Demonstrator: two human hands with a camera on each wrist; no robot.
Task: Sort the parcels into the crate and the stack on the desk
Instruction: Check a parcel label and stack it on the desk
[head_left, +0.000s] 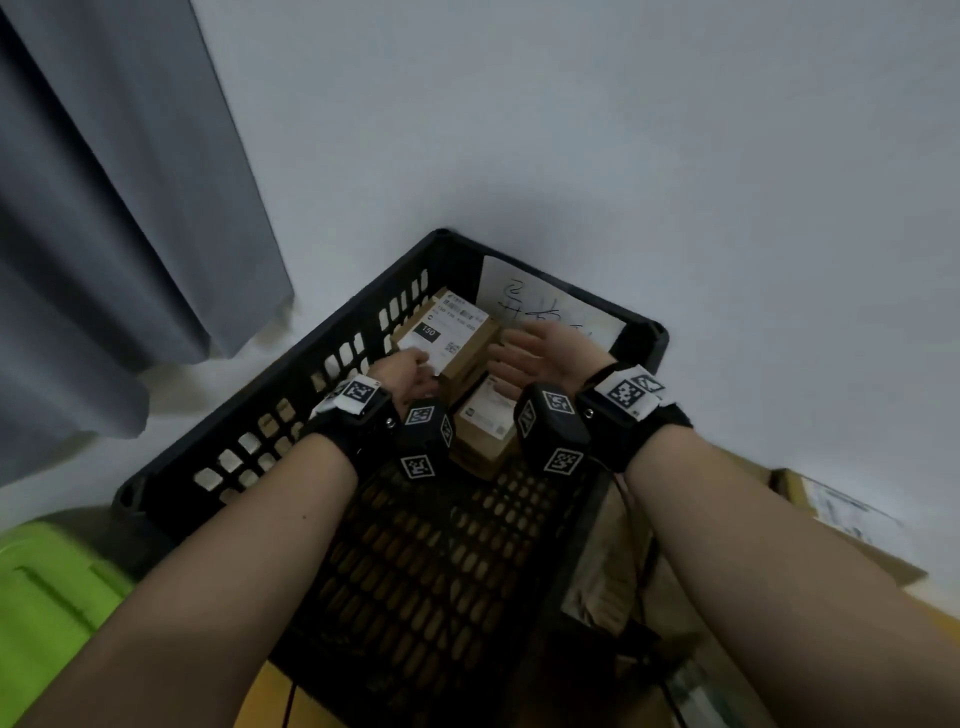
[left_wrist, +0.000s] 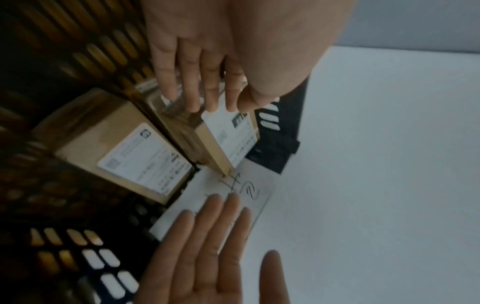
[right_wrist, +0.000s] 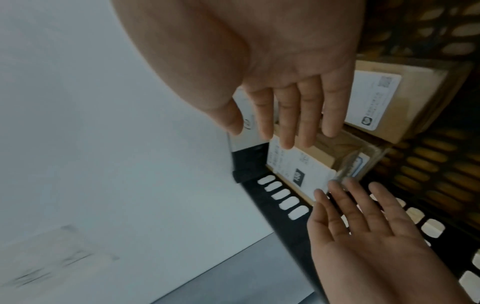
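A black slotted crate (head_left: 291, 395) holds brown parcels at its far end. The top parcel (head_left: 447, 332), with a white label marked 150, lies tilted in the far left corner. A second labelled parcel (head_left: 485, 421) lies lower, nearer me. My left hand (head_left: 413, 369) touches the top parcel's near end with straight fingers (left_wrist: 192, 90). My right hand (head_left: 535, 351) hovers flat beside that parcel's right side, with its fingers (right_wrist: 288, 115) straight and holding nothing. In the wrist views the top parcel (right_wrist: 298, 170) and the lower parcel (left_wrist: 124, 156) sit side by side.
A white handwritten sheet (head_left: 545, 306) leans on the crate's far wall. More cardboard parcels (head_left: 841, 519) lie right of the crate. A green bin (head_left: 47, 587) stands at the left, under a grey curtain (head_left: 104, 208). A pale wall is behind.
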